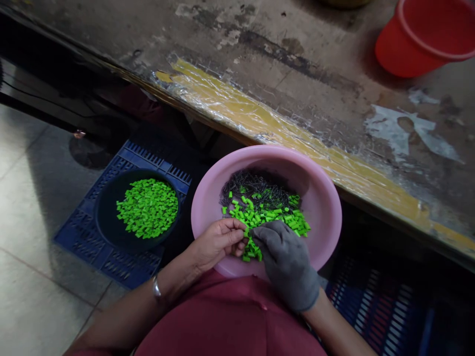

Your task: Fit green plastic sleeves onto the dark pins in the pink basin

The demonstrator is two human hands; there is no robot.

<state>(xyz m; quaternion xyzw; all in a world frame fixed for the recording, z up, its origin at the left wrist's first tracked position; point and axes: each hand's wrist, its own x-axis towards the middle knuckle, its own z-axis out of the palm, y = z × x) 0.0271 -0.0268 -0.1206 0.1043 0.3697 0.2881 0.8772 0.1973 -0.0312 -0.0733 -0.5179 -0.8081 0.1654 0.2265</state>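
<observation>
Over pink basin [323, 210] | left hand [217, 243], gloved right hand [287, 259] | both pinching one green piece [246, 232]

The bare left hand [217, 242] and the grey-gloved right hand [285, 259] are held together, fingertips pinched and nearly touching.

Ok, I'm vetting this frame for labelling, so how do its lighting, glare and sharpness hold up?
Head view: soft, even light on the pink bowl, green pieces, left hand and right hand, all fairly sharp; glare on the plastic film along the table edge; deep shadow under it; dark springs blur together.
</observation>
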